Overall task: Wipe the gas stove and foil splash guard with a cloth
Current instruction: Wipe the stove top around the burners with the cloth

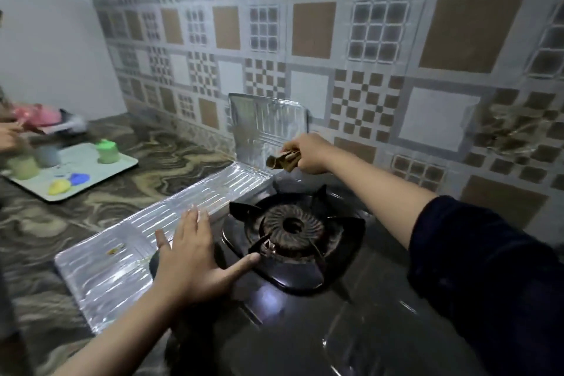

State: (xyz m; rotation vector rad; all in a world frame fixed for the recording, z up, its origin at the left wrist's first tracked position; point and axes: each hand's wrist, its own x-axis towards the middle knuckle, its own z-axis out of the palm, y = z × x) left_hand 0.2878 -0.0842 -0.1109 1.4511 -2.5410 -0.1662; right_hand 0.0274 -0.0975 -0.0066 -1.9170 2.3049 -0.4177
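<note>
— What is in your hands?
— My right hand (308, 153) pinches a brown cloth (282, 160) against the standing part of the foil guard (265, 125).
— And the left?
— My left hand (195, 256) is flat, fingers spread, on the foil's edge beside the stove (305, 314). The burner (290, 224) sits between my hands.

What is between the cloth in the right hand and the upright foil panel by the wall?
Nothing visible. The right hand grips the cloth right at the upright foil splash guard; whether it touches is unclear. The left hand rests near the burner, away from them.
</note>
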